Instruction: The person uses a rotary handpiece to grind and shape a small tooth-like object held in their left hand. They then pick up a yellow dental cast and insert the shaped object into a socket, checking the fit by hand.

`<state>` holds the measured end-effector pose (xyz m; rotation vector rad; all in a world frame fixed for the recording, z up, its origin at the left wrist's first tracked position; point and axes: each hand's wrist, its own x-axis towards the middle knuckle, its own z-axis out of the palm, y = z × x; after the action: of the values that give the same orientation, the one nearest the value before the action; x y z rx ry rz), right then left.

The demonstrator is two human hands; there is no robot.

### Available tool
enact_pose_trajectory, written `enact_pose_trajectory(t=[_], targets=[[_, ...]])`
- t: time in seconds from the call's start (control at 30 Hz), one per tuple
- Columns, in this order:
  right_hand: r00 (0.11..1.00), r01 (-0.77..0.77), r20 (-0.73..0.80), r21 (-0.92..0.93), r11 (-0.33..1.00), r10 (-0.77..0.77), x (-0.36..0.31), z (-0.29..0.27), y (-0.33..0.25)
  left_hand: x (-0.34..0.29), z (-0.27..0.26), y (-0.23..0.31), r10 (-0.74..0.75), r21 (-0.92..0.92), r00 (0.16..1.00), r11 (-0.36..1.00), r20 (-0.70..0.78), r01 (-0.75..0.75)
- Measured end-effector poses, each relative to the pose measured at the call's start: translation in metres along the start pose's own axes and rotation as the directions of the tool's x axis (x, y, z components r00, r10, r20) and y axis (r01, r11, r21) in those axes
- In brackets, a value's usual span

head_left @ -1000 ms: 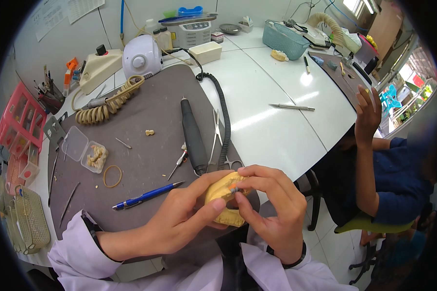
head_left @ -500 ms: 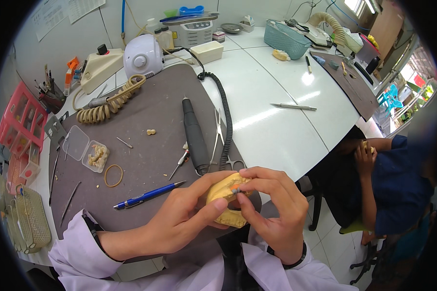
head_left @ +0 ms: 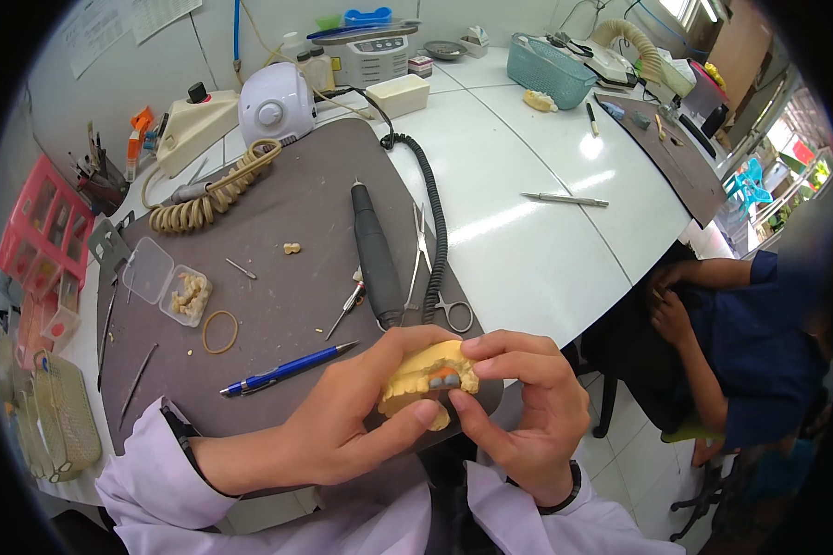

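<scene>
A yellow plaster dental cast [head_left: 418, 370] is held over the near edge of the dark mat. My left hand [head_left: 342, 402] is closed round its left side, thumb along the front. On the cast's right end rest the fingertips of my right hand [head_left: 537, 407], with the thumb just below. Between the two hands, grey tooth pieces [head_left: 443, 381] sit in the row of cast teeth, with an orange patch behind them. The lower part of the cast is partly hidden by my left thumb. Left of my hands, a blue pen [head_left: 289, 369] lies on the mat.
Beyond my hands lie a black handpiece [head_left: 376, 254] with its coiled cord and metal scissors [head_left: 420, 254]. An open clear box [head_left: 186, 298] of tooth pieces stands at left, near a rubber band [head_left: 219, 332]. Another person [head_left: 759, 342] sits at right.
The cast has tipped and shifted slightly left, so its teeth and the grey pieces show more. My right thumb and fingers have parted from the grey pieces. The other person's hands have lowered.
</scene>
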<state>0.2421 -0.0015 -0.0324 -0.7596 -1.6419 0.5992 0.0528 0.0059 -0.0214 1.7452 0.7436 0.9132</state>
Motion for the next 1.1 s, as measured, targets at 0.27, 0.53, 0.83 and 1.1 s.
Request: enact_pose_trajectory(t=[0.27,0.53,0.83,1.1], targets=[[0.998,0.062,-0.007,0.056,0.996,-0.062,-0.0048,0.0026,-0.0011,-0.0011,-0.0004,0.0053,0.171,0.309,0.985,0.937,-0.003,-0.162],[0.991,0.126,0.029,0.041,0.991,-0.127,-0.005,0.0005,-0.002,-0.0015,-0.0006,0.0063,0.259,0.439,0.965,0.864,0.033,-0.247],[0.987,0.158,0.008,0.071,0.985,-0.159,-0.0072,0.0034,0.0014,-0.0009,0.0017,-0.0016,0.36,0.481,0.933,0.821,-0.019,-0.307],[0.984,0.179,0.015,0.058,0.982,-0.18,-0.0074,0.0039,-0.0003,-0.0015,0.0024,-0.0013,0.396,0.457,0.918,0.82,-0.02,-0.344]])
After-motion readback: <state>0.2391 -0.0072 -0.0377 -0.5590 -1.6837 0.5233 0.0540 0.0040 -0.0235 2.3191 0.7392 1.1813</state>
